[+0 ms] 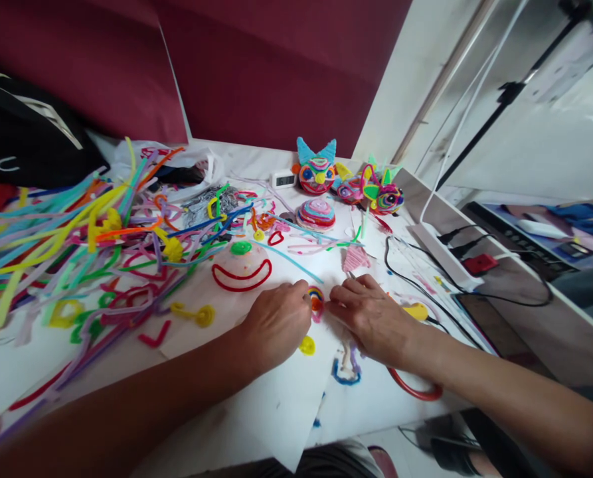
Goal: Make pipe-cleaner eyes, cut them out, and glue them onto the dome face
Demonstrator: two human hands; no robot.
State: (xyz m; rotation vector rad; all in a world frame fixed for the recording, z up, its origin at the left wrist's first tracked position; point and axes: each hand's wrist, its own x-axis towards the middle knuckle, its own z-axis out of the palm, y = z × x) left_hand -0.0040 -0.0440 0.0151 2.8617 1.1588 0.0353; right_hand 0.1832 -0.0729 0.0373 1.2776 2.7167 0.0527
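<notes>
Both hands are down on the bench (27, 372) with a little rainbow coil (317, 299) between them, lying on the white paper (276, 405) near the middle. The left hand (276, 322) has its fingers bunched together, tips pinching the coil's left edge. The right hand (370, 318) has its fingers pressed together at the coil's right edge, pinching from that side.

What I'd worry about: the coil is tiny and wound tight, so if either pinch slips it could spring loose and unwind. The paper isn't fixed down as far as I can tell, so any sideways push could slide it and drag along the yellow coil (307, 345) and the blue squiggle (346, 375) lying nearer. The right forearm also lies over a red ring (416, 390) and could knock it off the near edge.

Around it: a huge pile of loose pipe cleaners (52, 245) fills the left side, with stray ends reaching toward the red smile shape (241, 279). That's easy stuff to snag with a sleeve or wrist. Just beyond the right hand sits a pink fan piece (356, 259). A black cable (425, 279) loops along the right, close to that hand, running to a power strip (440, 252). The finished creature heads (317, 172) and the striped dome (316, 214) stand at the far side, well apart from the hands.
</notes>
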